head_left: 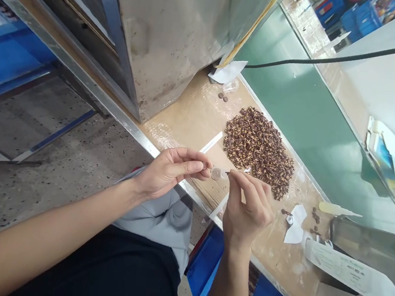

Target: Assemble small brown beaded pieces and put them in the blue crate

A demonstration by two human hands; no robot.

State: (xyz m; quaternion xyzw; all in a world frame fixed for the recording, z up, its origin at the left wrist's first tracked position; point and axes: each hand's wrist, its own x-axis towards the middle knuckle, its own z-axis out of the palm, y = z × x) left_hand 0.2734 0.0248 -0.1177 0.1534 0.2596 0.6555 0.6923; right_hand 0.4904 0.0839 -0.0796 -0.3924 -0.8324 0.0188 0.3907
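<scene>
Beyond both hands, on the brown surface [190, 113], a heap of small brown-and-gold pieces [258, 150] lay close behind the right hand [247, 209], which hid part of its lower edge. Two dark discs [223, 97] sat farther off, next to a clear plastic cup [230, 85]; a metal housing [175, 35] blocked the upper left, and a black cable [338, 59] crossed in front of a green panel [291, 87]. To the right: paper scrap [295, 227], pale tapered nozzle [336, 209], white bottle [351, 272] with a blue right end. Left hand [167, 173]: thumb and fingers pinched a small brown piece [205, 166], mostly covered, axis not readable. Right hand: fingers pressed together on a slim dark piece [228, 173], exposed tip pointing left, long axis roughly crosswise. A clear round piece [216, 173] showed between the two grips, above the near edge; could not tell which hand, if either, held it.
</scene>
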